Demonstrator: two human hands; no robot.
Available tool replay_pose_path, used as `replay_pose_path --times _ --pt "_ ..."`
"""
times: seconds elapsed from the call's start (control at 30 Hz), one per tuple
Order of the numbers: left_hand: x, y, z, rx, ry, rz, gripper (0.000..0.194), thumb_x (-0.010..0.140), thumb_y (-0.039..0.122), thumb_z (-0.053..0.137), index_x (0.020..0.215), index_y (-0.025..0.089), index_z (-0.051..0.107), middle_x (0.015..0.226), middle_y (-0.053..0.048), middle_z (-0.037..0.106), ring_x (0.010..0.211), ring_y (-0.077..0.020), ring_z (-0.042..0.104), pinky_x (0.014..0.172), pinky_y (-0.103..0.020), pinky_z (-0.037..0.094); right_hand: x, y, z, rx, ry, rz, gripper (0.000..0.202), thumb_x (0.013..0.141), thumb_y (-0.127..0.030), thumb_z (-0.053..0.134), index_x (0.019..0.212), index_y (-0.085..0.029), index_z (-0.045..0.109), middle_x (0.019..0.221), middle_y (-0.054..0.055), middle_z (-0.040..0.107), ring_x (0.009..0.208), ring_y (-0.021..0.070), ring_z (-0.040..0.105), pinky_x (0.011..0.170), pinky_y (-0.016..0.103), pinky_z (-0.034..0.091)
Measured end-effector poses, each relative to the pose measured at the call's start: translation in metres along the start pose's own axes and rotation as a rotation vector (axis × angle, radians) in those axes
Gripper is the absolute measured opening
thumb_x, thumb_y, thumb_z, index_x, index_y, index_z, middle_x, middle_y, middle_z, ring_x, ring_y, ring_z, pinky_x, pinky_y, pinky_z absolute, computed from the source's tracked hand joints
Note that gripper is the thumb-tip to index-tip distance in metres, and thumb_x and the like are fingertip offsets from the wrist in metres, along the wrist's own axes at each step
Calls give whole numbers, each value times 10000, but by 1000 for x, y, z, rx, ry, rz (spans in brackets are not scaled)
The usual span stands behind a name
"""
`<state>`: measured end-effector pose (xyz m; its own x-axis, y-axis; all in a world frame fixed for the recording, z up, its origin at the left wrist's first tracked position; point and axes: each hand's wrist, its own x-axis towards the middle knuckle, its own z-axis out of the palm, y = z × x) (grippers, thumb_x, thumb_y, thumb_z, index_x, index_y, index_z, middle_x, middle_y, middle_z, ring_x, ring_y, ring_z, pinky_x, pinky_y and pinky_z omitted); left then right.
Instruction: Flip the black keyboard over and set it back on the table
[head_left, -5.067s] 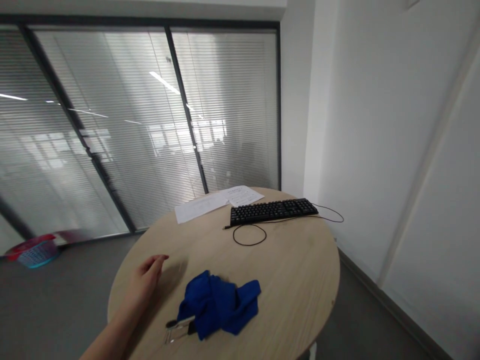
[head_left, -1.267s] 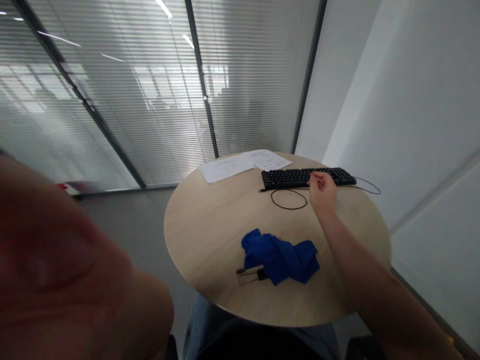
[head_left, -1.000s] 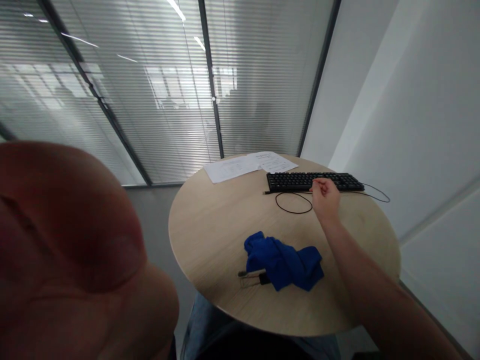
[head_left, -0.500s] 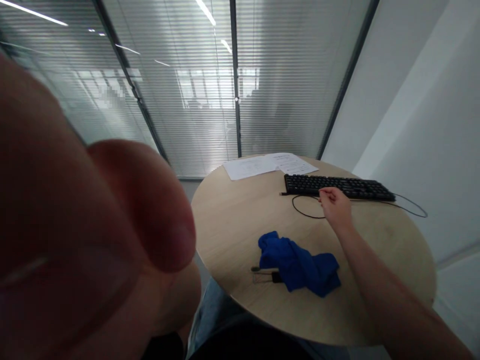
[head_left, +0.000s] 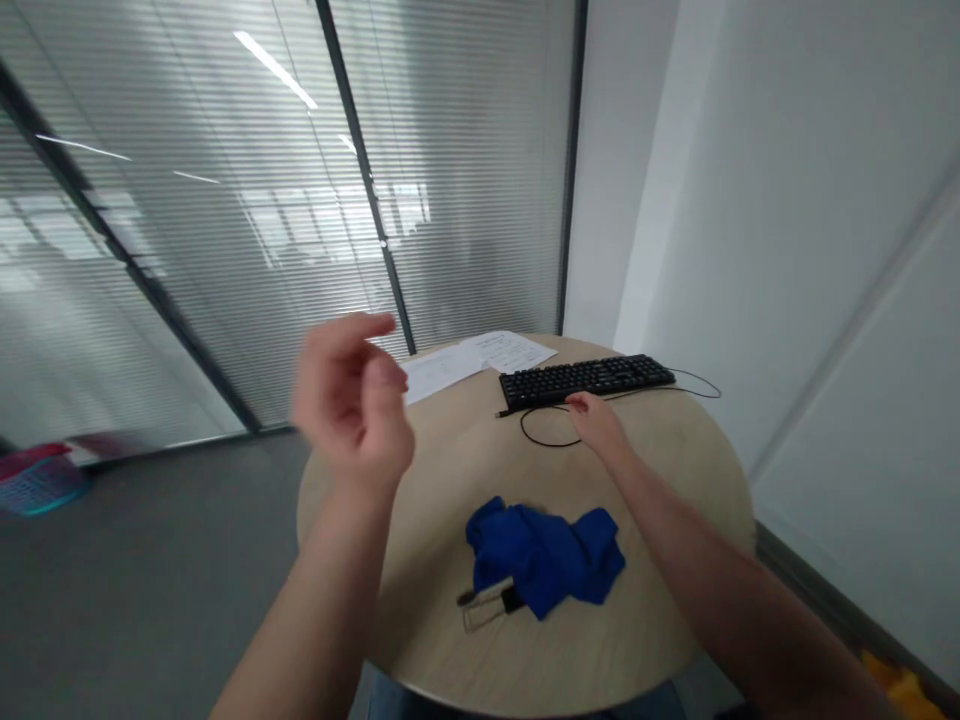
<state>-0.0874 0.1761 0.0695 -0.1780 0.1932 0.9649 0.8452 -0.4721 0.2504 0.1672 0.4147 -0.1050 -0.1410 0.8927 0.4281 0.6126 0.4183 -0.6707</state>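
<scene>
My left hand is raised in the air above the left edge of the round wooden table, fingers loosely curled and holding nothing. My right hand reaches across the table and rests by the black cable, just in front of the black keyboard. Its fingers look closed, and I cannot make out anything in them. A crumpled blue cloth lies near the table's front, with a small clip-like item at its left edge.
Two sheets of paper lie at the far side of the table. Glass partitions with blinds stand behind it, a white wall to the right. A pink and blue basket sits on the grey floor at far left.
My left hand has dropped away from the camera lens and now hangs over the table's left edge. The view has swung left. My right hand stays near the keyboard and cable.
</scene>
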Motion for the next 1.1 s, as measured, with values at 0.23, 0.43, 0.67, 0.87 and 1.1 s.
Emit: replay_pose_path --times 0.23,0.43,0.67,0.87,1.1 --pt "-66 -87 77 112 -606 -349 313 903 318 498 1024 171 746 931 -80 736 712 -186 625 715 -313 506 -2 4 6 -128 -104 -54 331 867 -163 589 1167 -177 730 1213 95 710 1194 231 624 1111 355 443" --pt "-90 -115 83 113 -844 -532 353 890 339 498 1024 171 779 839 -63 760 746 -202 671 733 -303 506 -5 2 10 -194 -181 -96 409 874 -154 591 1271 -160 691 1325 100 665 1266 230 588 1167 350 395" --pt "-98 -118 86 75 -1039 -579 269 841 355 614 962 168 766 813 -62 757 743 -198 667 770 -343 520 -9 0 9 -224 -228 -116 388 883 -158 586 1253 -147 700 1356 106 651 1281 240 583 1166 349 402" --pt "-101 -125 87 47 -1049 -576 374 811 394 547 987 171 789 901 -82 789 823 -254 699 783 -355 513 -7 0 9 -229 -240 -129 403 878 -152 581 1262 -170 701 1349 93 659 1283 238 585 1172 358 397" --pt "-100 -125 87 47 -1057 -567 394 807 423 530 970 176 790 809 -70 770 739 -242 674 720 -345 500 -7 -2 10 -250 -246 -134 354 884 -163 592 1211 -165 728 1321 110 668 1281 252 581 1167 368 399"
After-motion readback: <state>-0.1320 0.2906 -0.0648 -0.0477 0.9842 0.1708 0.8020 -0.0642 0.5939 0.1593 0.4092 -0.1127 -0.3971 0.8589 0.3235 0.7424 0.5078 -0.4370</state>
